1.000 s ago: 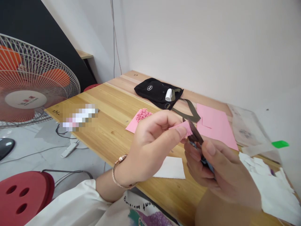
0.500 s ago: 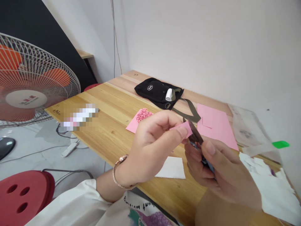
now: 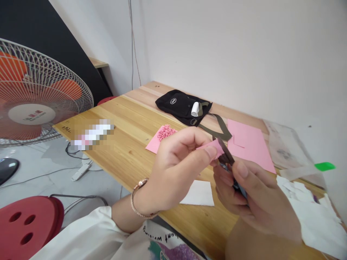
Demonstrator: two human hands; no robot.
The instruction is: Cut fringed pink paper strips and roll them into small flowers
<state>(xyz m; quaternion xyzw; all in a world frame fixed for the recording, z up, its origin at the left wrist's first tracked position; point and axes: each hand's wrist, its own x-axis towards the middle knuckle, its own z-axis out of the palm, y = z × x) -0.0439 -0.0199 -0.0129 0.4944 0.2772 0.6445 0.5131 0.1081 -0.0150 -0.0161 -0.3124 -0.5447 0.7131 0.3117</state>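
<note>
My left hand (image 3: 176, 166) pinches a small pink paper piece (image 3: 214, 146) between thumb and fingers. Its lower edge looks jagged. My right hand (image 3: 255, 195) is wrapped around dark-bladed scissors (image 3: 227, 153), whose handle shows some blue. The blades meet the right end of the pink piece, close to my left thumb tip. Behind my left hand, a heap of tiny pink paper bits (image 3: 166, 132) rests on a pink sheet (image 3: 154, 143). A white paper piece (image 3: 199, 193) with a zigzag lower edge lies beneath my hands.
The wooden table (image 3: 124, 122) bears a black bag (image 3: 179, 104) with a strap and white roll, a larger pink sheet (image 3: 252, 148), a clear plastic sleeve (image 3: 287, 144) and torn white paper (image 3: 320, 220). A fan (image 3: 38, 97) and red stool (image 3: 24, 227) stand left.
The scissor blades have drawn closer together at the pink paper's end. Both hands stay almost in place.
</note>
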